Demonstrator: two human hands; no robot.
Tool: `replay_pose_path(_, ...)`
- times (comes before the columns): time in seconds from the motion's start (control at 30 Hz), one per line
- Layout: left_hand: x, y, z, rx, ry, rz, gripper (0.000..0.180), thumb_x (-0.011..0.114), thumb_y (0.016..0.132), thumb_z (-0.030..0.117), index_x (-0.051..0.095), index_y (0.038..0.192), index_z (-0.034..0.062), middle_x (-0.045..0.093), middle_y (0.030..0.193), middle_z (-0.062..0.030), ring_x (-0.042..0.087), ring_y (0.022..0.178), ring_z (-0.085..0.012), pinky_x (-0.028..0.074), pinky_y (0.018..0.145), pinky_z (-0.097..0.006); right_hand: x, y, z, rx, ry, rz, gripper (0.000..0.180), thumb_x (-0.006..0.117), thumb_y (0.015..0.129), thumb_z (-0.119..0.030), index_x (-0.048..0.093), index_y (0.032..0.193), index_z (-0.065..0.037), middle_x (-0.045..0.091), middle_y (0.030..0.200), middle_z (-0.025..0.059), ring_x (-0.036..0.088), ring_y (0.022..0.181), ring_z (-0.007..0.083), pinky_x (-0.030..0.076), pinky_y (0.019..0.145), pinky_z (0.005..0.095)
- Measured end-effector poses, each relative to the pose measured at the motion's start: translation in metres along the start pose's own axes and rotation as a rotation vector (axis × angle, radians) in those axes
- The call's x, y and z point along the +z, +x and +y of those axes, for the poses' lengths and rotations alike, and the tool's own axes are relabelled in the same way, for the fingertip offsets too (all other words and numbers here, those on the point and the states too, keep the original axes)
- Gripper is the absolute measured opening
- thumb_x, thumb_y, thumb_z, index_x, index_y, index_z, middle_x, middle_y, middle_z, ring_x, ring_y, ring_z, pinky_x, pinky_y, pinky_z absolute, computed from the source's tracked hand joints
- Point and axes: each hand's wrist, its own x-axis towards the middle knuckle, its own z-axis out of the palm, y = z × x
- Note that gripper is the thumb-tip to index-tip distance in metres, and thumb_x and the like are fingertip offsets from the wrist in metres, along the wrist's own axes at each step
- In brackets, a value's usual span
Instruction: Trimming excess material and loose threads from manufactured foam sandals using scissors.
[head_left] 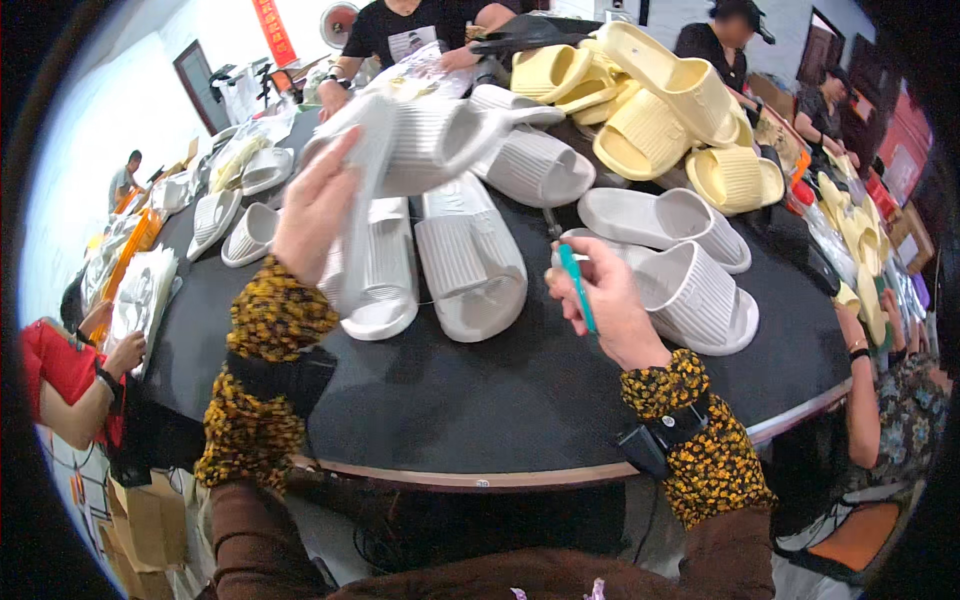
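My left hand (318, 205) is closed on a light grey slide slipper (368, 190), which stands up on edge and is smeared by motion. Another ribbed grey slipper (425, 140) is right beside it; I cannot tell whether the two are joined. In my right hand (610, 305) is a tool with a teal handle (577, 285) and a thin dark metal tip, pointing away from me. Between my hands a grey slipper (470, 260) lies on the black table (470, 400). Close to my right hand rests one more grey slipper (695, 300).
Yellow slippers (640, 130) are heaped at the far right of centre, with more grey ones (215, 220) at the left. A person in black (410, 35) works across the table. Others sit at both sides, one in a red sleeve (75, 370) handling plastic-wrapped items.
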Motion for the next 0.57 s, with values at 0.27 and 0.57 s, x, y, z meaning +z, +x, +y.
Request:
replay_pose_path(0.27,0.079,-0.02,0.028,0.13,0.051,-0.227,0.051,0.053,0.089,0.008,0.04,0.137,0.0049,0.051,0.121,-0.0064,0.047,0.106,-0.0105,0.04,0.09,-0.024,-0.007,-0.001,-0.003,-0.145,0.245,0.209,0.044,0.067,0.081,-0.017,0.048,0.117,0.001,0.055,0.076,0.0048,0.049,0.051,0.0063,0.038,0.038,0.0197)
replay_pose_path(0.57,0.083,-0.026,0.01,0.172,0.253,-0.211,0.06,0.061,0.083,0.017,0.037,0.138,0.0091,0.033,0.137,-0.0324,0.033,0.13,-0.0415,0.032,0.104,-0.041,-0.01,0.002,-0.01,-0.285,0.401,0.34,0.043,0.066,0.082,-0.018,0.047,0.118,-0.003,0.055,0.076,0.0061,0.049,0.049,0.0067,0.038,0.035,0.0202)
